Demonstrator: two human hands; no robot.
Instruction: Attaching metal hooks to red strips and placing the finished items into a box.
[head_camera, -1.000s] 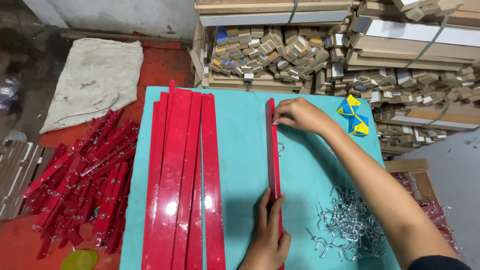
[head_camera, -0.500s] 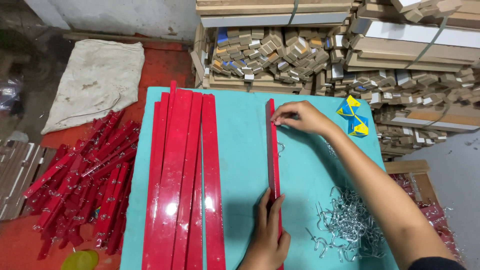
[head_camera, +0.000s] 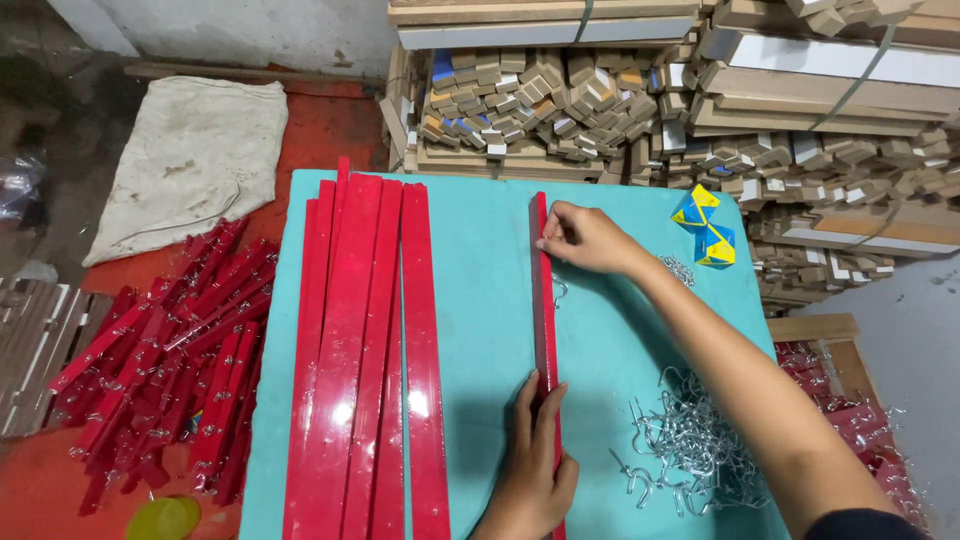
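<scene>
— What is changing since a second ago?

— Very little. The right hand (head_camera: 585, 238) is sitting slightly lower along the far end of the red strip (head_camera: 543, 300); the left hand (head_camera: 530, 470) is staying put at the near end.

— What is closest to the camera?

— The left hand is pressing flat on the strip's near end, fingers stretched along it, not clenched around it. Just to its right a heap of silver metal hooks (head_camera: 690, 450) is lying on the turquoise table (head_camera: 480, 280).

— And the strip itself?

— It is standing on its edge, running away from the person across the middle of the table, well apart from the stack of red strips (head_camera: 365, 360) lying flat on the left side.

— Farther out?

— The right hand is pinching the strip near its far end with fingertips closed on it. A blue-and-yellow folded packet (head_camera: 705, 228) is resting near the table's far right corner. On the floor to the left, a pile of red pieces (head_camera: 150, 360) is lying, a pale sack (head_camera: 190, 160) beyond it, and bundled wooden blocks (head_camera: 540, 95) are stacked at the back.
</scene>
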